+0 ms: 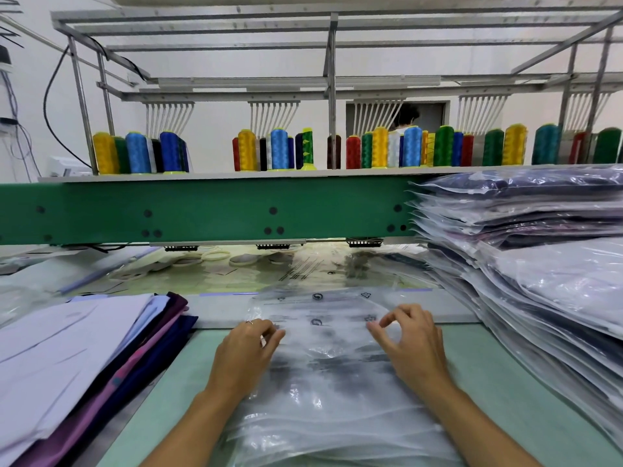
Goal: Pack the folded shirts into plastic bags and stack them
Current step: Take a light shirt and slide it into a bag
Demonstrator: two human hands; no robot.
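Two hands (244,352) (413,348), one shirt pile (84,358), one empty-bag pile (330,399), one packed-bag stack (539,298).

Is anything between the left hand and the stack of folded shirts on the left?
Nothing visible does. The left hand pinches the plastic bags at centre; only a bare strip of table separates it from the folded shirts stacked to its left.

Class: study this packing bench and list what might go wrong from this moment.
1. The left hand and right hand pinch the top bag of a slippery bag pile; two films may lift together.
2. The packed stack on the right is tall and splays outward; adding more may make it slide.
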